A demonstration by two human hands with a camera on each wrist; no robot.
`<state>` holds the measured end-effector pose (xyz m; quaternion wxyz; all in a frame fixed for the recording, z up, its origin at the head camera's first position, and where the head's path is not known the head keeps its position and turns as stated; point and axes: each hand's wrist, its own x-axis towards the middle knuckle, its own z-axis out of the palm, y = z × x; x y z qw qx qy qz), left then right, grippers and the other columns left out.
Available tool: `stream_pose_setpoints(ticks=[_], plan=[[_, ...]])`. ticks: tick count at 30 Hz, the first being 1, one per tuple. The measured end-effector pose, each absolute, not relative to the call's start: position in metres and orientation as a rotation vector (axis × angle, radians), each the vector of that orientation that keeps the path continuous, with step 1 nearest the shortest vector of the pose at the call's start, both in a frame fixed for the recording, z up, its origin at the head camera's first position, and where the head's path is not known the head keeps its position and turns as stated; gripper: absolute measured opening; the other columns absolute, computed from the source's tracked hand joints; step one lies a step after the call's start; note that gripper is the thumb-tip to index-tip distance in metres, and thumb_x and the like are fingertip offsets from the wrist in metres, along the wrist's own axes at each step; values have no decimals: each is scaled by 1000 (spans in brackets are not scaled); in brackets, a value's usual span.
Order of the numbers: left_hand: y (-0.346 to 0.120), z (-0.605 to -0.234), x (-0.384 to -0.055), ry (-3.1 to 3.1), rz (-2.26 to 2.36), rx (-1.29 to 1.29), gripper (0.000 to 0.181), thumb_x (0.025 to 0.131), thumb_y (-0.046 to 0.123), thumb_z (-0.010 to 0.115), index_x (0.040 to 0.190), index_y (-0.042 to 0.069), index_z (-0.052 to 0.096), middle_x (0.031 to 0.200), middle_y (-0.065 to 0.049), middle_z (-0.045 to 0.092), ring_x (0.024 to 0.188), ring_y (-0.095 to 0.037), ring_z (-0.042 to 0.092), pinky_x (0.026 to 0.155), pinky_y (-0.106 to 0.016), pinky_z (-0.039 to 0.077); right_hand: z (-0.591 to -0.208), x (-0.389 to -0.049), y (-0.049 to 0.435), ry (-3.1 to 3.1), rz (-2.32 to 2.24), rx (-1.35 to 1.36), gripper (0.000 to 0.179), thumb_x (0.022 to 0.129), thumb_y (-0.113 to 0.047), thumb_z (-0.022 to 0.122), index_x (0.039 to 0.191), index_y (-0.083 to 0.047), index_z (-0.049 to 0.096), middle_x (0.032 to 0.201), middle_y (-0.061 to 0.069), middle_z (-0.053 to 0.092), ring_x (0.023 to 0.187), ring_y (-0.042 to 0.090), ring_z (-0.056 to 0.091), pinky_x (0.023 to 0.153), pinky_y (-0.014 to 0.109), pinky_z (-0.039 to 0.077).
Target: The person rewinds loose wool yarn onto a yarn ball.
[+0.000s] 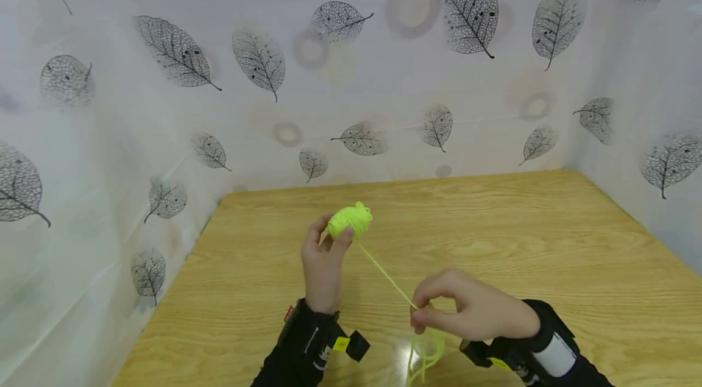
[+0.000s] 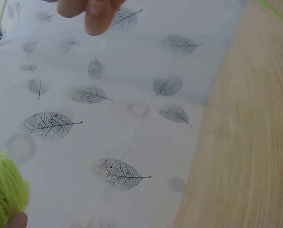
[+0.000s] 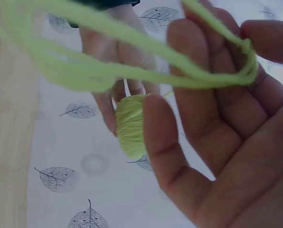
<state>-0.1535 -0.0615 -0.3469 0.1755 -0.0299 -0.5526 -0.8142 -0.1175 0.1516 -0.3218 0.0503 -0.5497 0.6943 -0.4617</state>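
My left hand [image 1: 323, 265] holds a small ball of neon yellow-green yarn [image 1: 351, 221] between thumb and fingers, raised above the table. From the ball a taut strand [image 1: 386, 274] slants down to my right hand [image 1: 466, 308], whose thumb and index finger pinch it. Loose loops of yarn [image 1: 428, 350] hang below the right hand. In the right wrist view the doubled loops [image 3: 131, 71] pass across the fingers, with the wound ball [image 3: 131, 126] behind them. The left wrist view shows only part of the ball [image 2: 5, 192] and a fingertip on it.
A wooden table [image 1: 493, 228] lies under both hands. White cloth with a leaf print [image 1: 362, 82] stands behind it and along both sides. Black bands with small devices [image 1: 554, 353] sit on both wrists.
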Motion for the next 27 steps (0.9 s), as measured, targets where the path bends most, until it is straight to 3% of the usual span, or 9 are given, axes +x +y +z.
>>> stream_pose_setpoints(ticks=[7,11,17,22,27], plan=[[-59,-352,-152,-2029,-2122,-216,41,81,12,70,117,2,54,124,-15,48,108,-29,53,84,-37,51,-313,-116,161,2100,-1597,-1657,30,86,17,48,89,-9,63,68,6,59,48,11,50,47,22,50],[-58,-354,-151,-2263,-2001,-374,43,81,20,70,119,4,55,127,-15,49,111,-30,51,85,-41,50,-310,-116,165,2160,-1693,-1597,30,88,18,45,88,-8,61,60,5,49,41,12,42,35,18,41],[-57,-353,-148,-2427,-2139,-594,40,82,14,69,120,7,56,123,-11,53,105,-26,55,81,-36,53,-308,-118,175,2296,-1834,-1500,25,90,16,43,92,-3,60,64,6,46,49,14,37,38,29,33],[-57,-350,-145,-2466,-2240,-826,36,83,8,67,119,7,57,118,-9,56,98,-22,58,80,-40,53,-306,-119,183,2370,-1932,-1323,25,92,15,40,93,-2,59,63,5,45,47,15,33,36,31,28],[-58,-347,-142,-2466,-2286,-1017,36,83,4,66,118,5,58,115,-9,58,93,-17,58,76,-30,52,-308,-126,184,2416,-1991,-1154,23,95,11,39,91,-2,58,62,4,41,44,16,28,36,33,24]])
